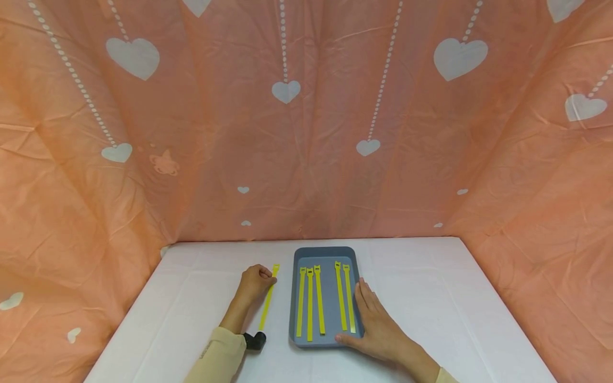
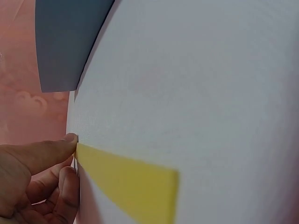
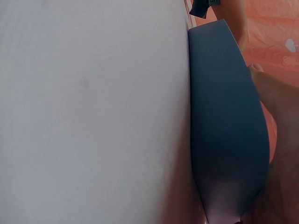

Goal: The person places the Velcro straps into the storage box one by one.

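Note:
My left hand [image 1: 256,281] pinches a yellow cable tie [image 1: 267,306] between thumb and fingers near its slotted head, to the left of the tray. In the left wrist view the thumb presses on that strap, and its tail widens toward the camera. A grey-blue rectangular tray [image 1: 330,340] stands in the middle of the white table. Inside it lie three yellow cable ties [image 1: 309,308] on the left and two yellow cable ties [image 1: 340,298] on the right, heads away from me. My right hand [image 1: 383,330] rests along the tray's right side with straight fingers, its thumb at the near rim.
The white table [image 1: 431,276] extends on both sides of the tray. A pink-orange curtain [image 1: 306,175] with white hearts hangs behind and at both sides. A black wrist camera [image 1: 255,341] juts from the left sleeve, close to the held strap's tail.

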Tool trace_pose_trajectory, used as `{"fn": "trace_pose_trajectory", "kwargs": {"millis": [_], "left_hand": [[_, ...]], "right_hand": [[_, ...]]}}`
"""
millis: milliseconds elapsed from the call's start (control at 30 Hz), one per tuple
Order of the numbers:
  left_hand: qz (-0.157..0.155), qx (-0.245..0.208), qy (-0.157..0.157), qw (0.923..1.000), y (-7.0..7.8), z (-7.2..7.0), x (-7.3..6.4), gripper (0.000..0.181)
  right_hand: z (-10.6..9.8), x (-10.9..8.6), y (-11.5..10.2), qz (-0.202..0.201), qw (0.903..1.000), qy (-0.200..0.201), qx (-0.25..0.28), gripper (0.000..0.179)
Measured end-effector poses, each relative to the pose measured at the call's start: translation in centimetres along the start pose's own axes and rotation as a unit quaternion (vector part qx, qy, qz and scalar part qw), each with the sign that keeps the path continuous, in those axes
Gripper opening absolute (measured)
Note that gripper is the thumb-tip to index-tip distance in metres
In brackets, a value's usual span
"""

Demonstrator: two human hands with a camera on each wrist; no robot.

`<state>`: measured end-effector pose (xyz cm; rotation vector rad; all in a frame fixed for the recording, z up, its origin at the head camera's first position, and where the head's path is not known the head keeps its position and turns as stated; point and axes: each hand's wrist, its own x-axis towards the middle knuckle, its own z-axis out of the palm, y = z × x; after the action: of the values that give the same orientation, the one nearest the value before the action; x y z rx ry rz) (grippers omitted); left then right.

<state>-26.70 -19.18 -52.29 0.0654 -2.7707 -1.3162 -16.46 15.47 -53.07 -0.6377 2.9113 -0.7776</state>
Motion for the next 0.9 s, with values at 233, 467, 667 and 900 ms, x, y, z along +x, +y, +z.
{"fn": "trace_pose_trajectory", "kwargs": {"millis": [233, 467, 667, 900], "left_hand": [[-0.004, 0.003, -0.007, 1.0000, 0.06, -0.06, -0.04, 0.016], [-0.004, 0.005, -0.009, 0.9999, -0.08, -0.10, -0.04, 0.015], [-0.002, -0.010, -0.011, 0.9999, -0.32, -0.25, -0.09, 0.013], [-0.008, -0.032, -0.022, 0.9992, -0.56, -0.54, 0.12, 0.013]], "right_hand": [[-0.03, 0.02, -0.10, 0.004, 1.0000, -0.001, -0.002, 0.130], [0.05, 0.08, -0.02, -0.001, 1.0000, 0.001, -0.008, 0.131], [0.05, 0.09, 0.03, -0.002, 0.9999, 0.002, -0.013, 0.131], [0.14, 0.10, 0.13, -0.005, 0.9999, 0.006, -0.010, 0.130]]}}
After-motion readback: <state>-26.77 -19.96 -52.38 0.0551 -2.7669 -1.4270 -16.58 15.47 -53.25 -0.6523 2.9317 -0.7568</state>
